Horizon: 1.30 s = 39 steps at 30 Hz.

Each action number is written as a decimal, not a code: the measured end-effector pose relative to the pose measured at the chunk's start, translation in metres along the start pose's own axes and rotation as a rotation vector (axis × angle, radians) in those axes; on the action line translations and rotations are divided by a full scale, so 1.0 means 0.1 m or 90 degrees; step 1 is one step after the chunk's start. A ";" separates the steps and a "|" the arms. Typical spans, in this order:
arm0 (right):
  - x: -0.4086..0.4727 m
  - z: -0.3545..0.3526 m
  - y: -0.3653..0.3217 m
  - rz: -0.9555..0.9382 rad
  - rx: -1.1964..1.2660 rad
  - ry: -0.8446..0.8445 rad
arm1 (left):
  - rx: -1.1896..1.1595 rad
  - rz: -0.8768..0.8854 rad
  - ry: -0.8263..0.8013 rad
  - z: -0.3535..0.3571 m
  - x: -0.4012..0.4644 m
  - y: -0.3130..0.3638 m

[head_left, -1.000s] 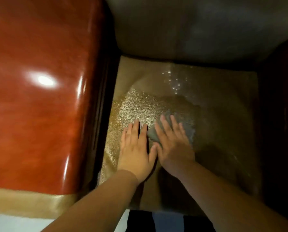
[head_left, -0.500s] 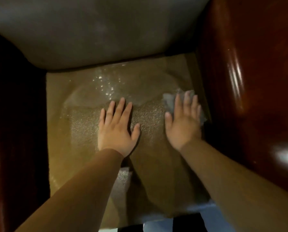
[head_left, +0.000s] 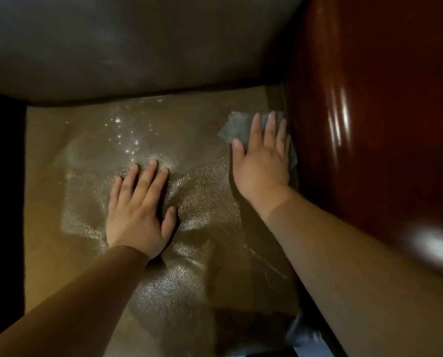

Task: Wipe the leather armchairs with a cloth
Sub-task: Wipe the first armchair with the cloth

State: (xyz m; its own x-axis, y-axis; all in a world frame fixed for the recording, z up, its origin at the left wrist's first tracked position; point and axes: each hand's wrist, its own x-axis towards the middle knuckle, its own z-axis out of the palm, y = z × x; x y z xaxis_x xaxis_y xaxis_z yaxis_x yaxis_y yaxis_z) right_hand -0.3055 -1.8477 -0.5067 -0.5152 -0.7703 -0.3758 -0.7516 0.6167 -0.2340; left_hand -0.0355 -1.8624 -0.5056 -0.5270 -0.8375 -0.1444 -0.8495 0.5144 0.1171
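At centre-left of the frame the left hand (head_left: 140,212) lies flat on the tan leather seat (head_left: 60,181), fingers straight and spread. Right of centre, the right hand (head_left: 263,161) presses a grey cloth (head_left: 237,128) flat onto the seat — fingers extended — just beside the glossy reddish-brown armrest (head_left: 375,112).

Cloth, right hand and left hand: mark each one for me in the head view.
cloth (head_left: 237,128), head view: bare grey corner left of the fingers.
right hand (head_left: 263,161), head view: back of the hand, flat on the cloth.
left hand (head_left: 137,215), head view: back of the hand, flat on the seat.
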 end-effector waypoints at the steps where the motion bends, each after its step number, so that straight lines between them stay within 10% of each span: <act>1: -0.21 0.01 0.05 0.001 0.005 0.008 | -0.005 0.001 -0.006 -0.01 0.02 0.01; 28: 0.92 -0.18 -0.39 0.075 -0.061 0.028 | -0.024 0.033 0.035 0.16 -0.01 -0.07; 34: 0.13 0.01 -0.23 -0.145 -0.102 0.004 | -0.020 0.030 0.024 0.12 -0.01 -0.06; 39: 0.60 -0.03 -0.30 0.024 -0.082 0.020 | -0.027 0.038 0.045 0.18 -0.03 -0.08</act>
State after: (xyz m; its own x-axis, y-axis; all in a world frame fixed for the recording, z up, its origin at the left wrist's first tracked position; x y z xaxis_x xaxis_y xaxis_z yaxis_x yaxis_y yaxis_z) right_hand -0.3152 -1.9133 -0.5197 -0.5554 -0.7527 -0.3534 -0.7768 0.6213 -0.1026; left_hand -0.0277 -1.8609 -0.5238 -0.5720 -0.8176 -0.0660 -0.8144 0.5565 0.1647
